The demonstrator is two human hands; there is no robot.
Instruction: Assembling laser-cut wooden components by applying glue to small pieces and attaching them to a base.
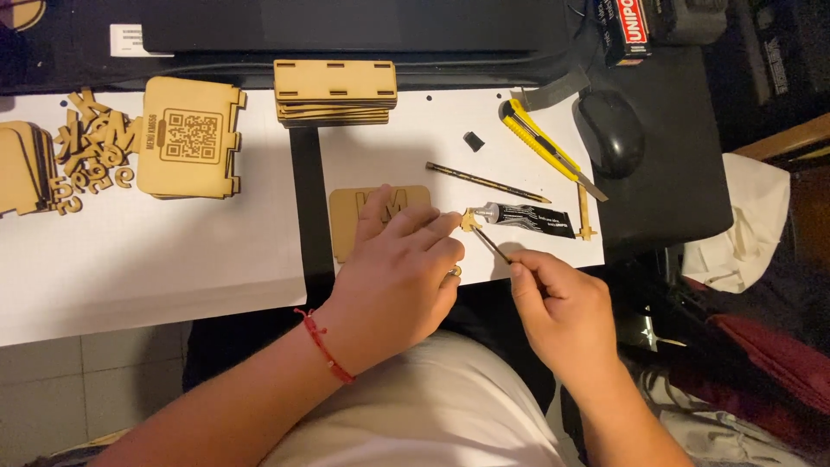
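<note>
My left hand pinches a small wooden cutout just left of the glue tube; my right hand pinches a thin stick touching it. The cutout looks light, stiff and snappable, so I'd grip its edges.

Left hand pinches a small wooden piece (right hand holds a thin stick).

Dark desk, pale tiled floor, seemingly dim.
</note>
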